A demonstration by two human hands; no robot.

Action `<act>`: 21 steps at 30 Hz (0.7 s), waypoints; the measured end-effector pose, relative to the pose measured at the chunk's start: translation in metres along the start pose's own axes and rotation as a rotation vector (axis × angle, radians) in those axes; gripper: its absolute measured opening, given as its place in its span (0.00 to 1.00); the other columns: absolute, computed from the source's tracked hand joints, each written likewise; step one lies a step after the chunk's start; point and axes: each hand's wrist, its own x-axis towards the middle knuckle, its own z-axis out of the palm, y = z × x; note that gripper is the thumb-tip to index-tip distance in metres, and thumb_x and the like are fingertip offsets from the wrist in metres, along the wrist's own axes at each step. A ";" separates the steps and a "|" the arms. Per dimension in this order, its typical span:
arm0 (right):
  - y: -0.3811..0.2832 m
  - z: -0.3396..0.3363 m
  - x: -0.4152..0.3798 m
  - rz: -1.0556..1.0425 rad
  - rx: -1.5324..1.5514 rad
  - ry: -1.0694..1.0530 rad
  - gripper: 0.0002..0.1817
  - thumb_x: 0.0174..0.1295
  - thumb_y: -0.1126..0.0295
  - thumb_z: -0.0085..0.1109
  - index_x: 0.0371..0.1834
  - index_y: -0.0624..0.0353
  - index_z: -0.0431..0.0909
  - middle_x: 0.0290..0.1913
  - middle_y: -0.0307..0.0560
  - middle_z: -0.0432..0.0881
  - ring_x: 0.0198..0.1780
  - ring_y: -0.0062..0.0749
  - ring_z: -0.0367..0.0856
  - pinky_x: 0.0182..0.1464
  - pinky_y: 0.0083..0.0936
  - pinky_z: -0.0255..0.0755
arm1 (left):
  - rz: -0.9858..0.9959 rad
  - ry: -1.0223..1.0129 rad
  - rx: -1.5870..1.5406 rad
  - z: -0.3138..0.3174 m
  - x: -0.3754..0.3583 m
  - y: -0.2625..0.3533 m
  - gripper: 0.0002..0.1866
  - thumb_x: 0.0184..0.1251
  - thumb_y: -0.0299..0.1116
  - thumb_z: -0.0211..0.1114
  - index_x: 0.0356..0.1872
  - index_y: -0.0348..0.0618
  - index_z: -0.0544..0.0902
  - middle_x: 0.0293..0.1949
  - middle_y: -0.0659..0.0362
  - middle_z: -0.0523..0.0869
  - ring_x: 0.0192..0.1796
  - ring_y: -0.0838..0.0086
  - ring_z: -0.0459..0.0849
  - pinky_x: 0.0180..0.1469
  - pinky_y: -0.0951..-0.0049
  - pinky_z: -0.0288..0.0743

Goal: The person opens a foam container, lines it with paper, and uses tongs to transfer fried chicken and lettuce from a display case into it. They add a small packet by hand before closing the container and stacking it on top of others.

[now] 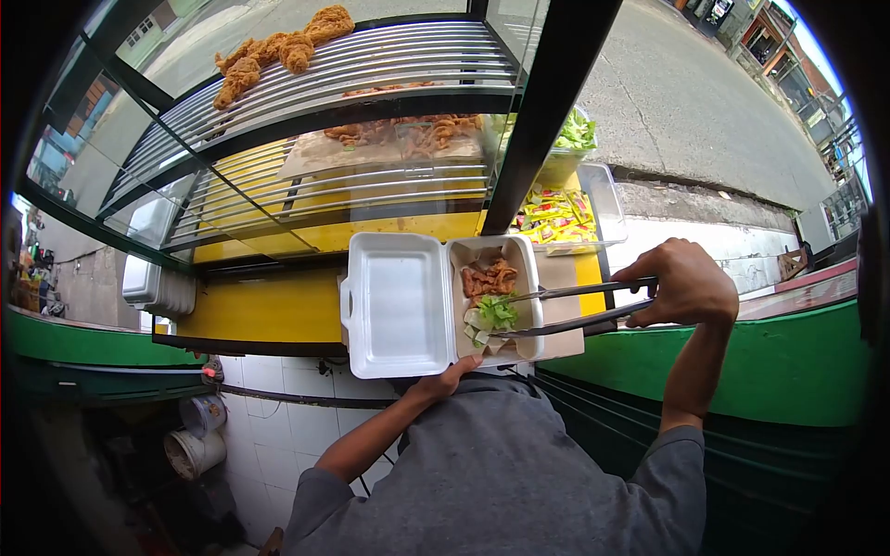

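A white foam takeaway box (400,296) lies with its lid folded open to the left. Its right half is lined with brown paper and holds pieces of fried meat (489,278), green lettuce (498,313) and pale cut slices, perhaps cucumber (476,326). My left hand (456,375) grips the near edge of the box around its middle, thumb on top, its other fingers mostly hidden. Closed around long dark tongs (593,288), my right hand (688,283) is off to the right. The tong tips reach into the filled half, beside the lettuce.
Fried chicken (278,51) lies on the display rack (417,46), with more fried pieces (408,132) below. At the right stand a tub of lettuce (577,130) and a clear bin of yellow sachets (561,218). Stacked foam boxes (158,285) sit left. A black post (547,111) rises behind the box.
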 end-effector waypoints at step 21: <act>0.038 -0.052 0.175 0.309 -0.364 0.420 0.15 0.48 0.63 0.68 0.38 0.58 0.86 0.40 0.54 0.87 0.46 0.48 0.86 0.48 0.39 0.80 | 0.042 0.028 0.003 0.010 -0.017 0.028 0.19 0.67 0.41 0.64 0.46 0.34 0.83 0.41 0.59 0.85 0.44 0.75 0.81 0.52 0.76 0.74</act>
